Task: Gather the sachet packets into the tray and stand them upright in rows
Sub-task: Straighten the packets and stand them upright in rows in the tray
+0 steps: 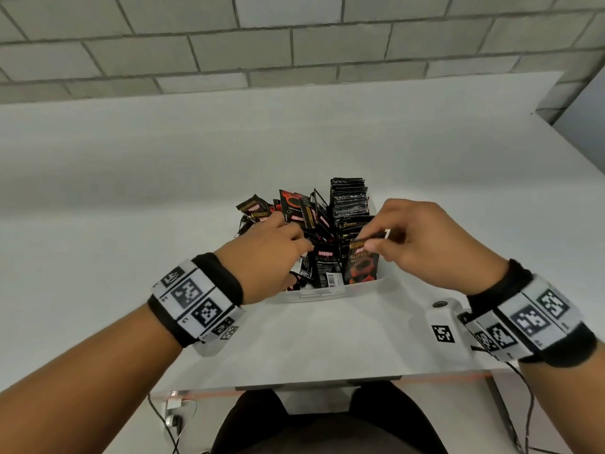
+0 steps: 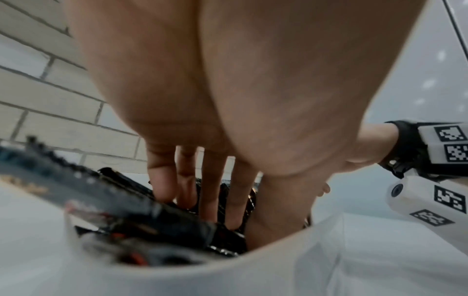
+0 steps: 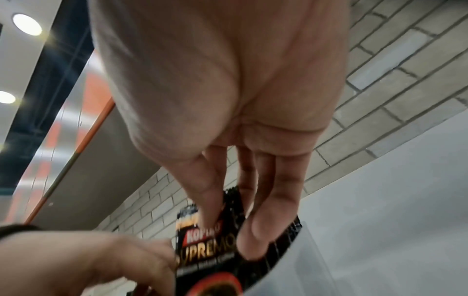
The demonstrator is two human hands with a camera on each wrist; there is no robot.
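1. The right hand (image 1: 422, 244) pinches one sachet (image 1: 361, 262) by its top edge, thumb in front and fingers behind, at the tray's (image 1: 327, 294) near right corner. The sachet stands upright with its printed face toward the tray's near wall. The pinch would do best to stay high on the seal, so the bottom edge is free to seat on the tray floor.

2. The left hand (image 1: 271, 253) reaches into the left half of the tray, fingers (image 2: 212, 192) straight and slightly spread, pushed down among the loose sachets (image 1: 288, 211). It probably serves best as a divider, holding the jumble back from the row.

3. A finished row (image 1: 348, 201) stands packed along the tray's far right side. The held sachet should line up with it, parallel and close to its neighbours, or it is likely to lean.

4. Some sachets spill over the tray's far left edge and look unsorted. They are thin and slippery, so taking one at a time seems safer than taking a bunch.

5. The pinch should let go only once the sachet has support on both faces.
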